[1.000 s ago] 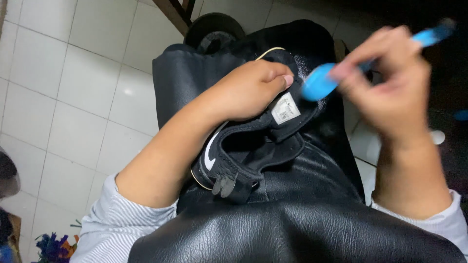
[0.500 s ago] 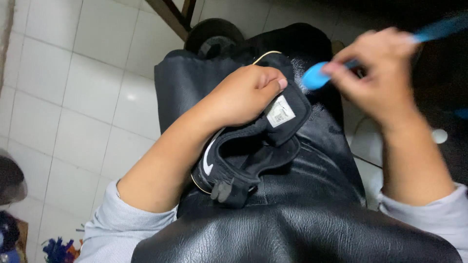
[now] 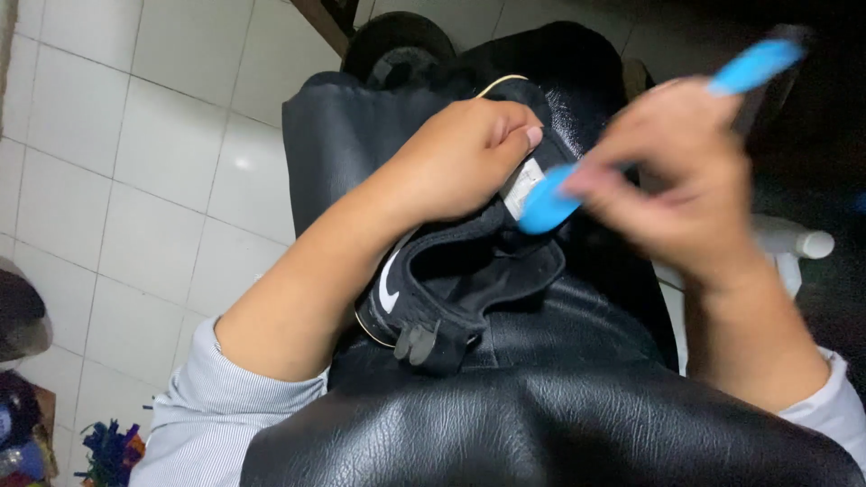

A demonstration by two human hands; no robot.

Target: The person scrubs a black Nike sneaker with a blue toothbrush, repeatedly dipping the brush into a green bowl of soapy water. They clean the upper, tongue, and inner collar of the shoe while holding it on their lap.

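Hands of the person work over a black shoe that lies in the middle of the frame on a black leather apron covering the lap: the left hand is closed around the upper part of the shoe and presses it down on the apron, just beside the white label of the tongue. The right hand, blurred, in the upper right of the frame, grips a blue brush by its handle, and the blue head of the brush touches the shoe near that label. White floor tiles fill the left side of the frame.
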